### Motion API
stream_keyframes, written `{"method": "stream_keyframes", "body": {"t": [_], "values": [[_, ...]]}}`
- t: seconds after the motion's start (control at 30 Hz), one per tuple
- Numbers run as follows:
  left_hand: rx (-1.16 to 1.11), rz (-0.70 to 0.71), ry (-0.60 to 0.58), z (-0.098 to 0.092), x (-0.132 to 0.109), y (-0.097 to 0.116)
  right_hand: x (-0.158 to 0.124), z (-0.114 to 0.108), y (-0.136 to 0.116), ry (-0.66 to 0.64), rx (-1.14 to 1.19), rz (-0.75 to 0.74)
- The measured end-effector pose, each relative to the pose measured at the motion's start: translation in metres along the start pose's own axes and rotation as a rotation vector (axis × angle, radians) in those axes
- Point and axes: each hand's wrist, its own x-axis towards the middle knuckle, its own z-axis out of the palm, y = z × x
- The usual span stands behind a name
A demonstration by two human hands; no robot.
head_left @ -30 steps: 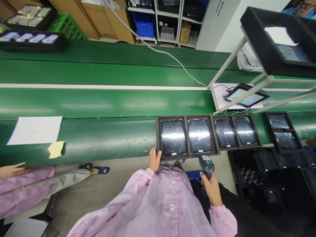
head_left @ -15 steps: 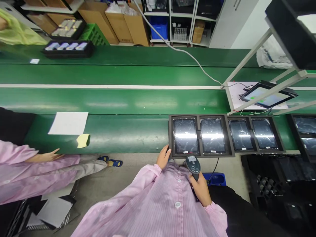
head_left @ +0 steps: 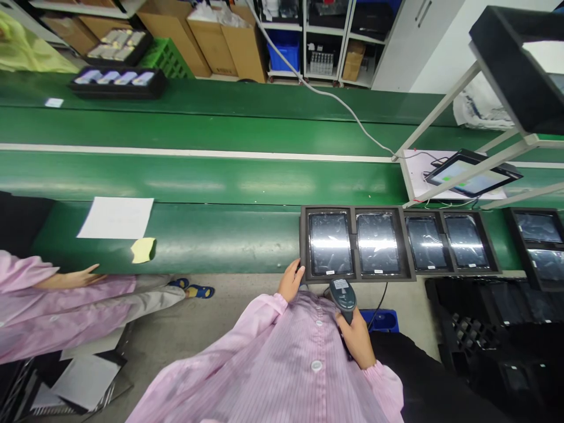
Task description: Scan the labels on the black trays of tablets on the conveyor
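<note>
The right hand [head_left: 356, 341] is gripping the handle of a grey handheld barcode scanner [head_left: 342, 294], fingers wrapped fully around it, and the scanner head is pointing up at the near edge of the black foam tray holding two dark glass-fronted tablets [head_left: 305, 247]. Compared with a second ago, the scanner has been shifting left: it was sitting under the right tablet of the pair, and it is now lying between the two small white labels, closer to the left tablet [head_left: 330, 242]. The red line that was showing on the left tablet's label half a second ago is no longer showing, which suggests that reading is finished.

The left hand [head_left: 291, 282] is holding the near left corner of that tray, fingers curled over its edge, much as before. The tray is resting at the near edge of the green tabletop [head_left: 198, 235], touching a second black two-tablet tray [head_left: 496, 244] to its right.

Well apart to the left, a white paper sheet [head_left: 117, 217] and a yellow sticky note [head_left: 141, 249] are lying on the tabletop, and a co-worker's hand [head_left: 83, 275] is resting near them.
</note>
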Motion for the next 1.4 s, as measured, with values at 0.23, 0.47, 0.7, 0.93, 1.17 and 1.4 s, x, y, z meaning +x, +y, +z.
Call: {"method": "stream_keyframes", "body": {"t": [0.23, 0.47, 0.7, 0.93, 1.17, 1.4], "values": [[0.011, -0.012, 0.003, -0.002, -0.001, 0.000, 0.000, 0.000, 0.004, 0.001, 0.008, -0.005], [0.020, -0.042, 0.059, 0.000, 0.000, -0.006, 0.012, -0.016, 0.016, 0.169, 0.078, 0.024], [0.061, -0.061, 0.123, 0.001, 0.030, 0.006, 0.098, -0.119, 0.062, 0.867, 0.130, 0.139], [0.180, -0.148, 0.181, 0.001, 0.080, 0.024, 0.144, -0.157, 0.087, 0.773, 0.464, 0.102], [0.231, -0.207, 0.399, 0.009, 0.080, 0.049, 0.142, -0.160, 0.096, 0.578, 0.567, 0.037], [0.071, -0.286, 0.500, 0.050, 0.033, 0.099, 0.132, -0.227, 0.116, 0.477, 0.644, 0.088]]}}
